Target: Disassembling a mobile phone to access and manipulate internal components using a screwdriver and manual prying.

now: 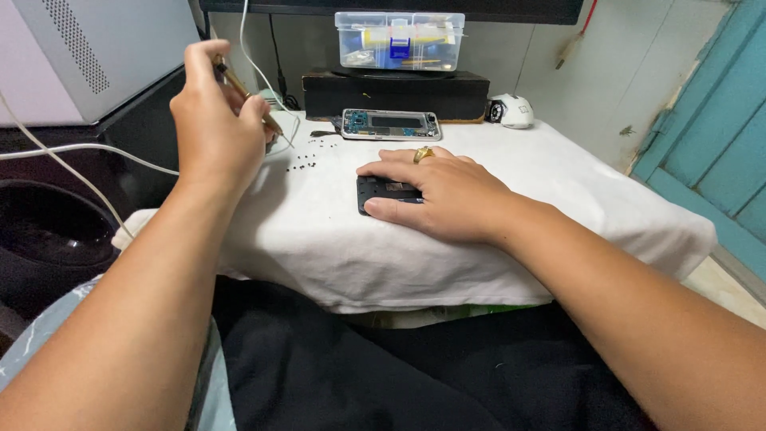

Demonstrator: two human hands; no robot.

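A: What is gripped by the left hand (214, 128)?
B: A gold screwdriver (243, 94), fingers clamped around it, raised above the white cloth (335, 247).
A: And the right hand (443, 191)?
B: Laid flat, fingers together, on a dark phone part (383, 191) at the cloth's centre.

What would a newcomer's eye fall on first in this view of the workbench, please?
Probably the two hands: the right hand lies flat on a dark phone part mid-cloth, while the left hand is raised at the left, pinching a thin gold-coloured tool. Behind them lies an opened phone frame, with tiny screws scattered on the white cloth.
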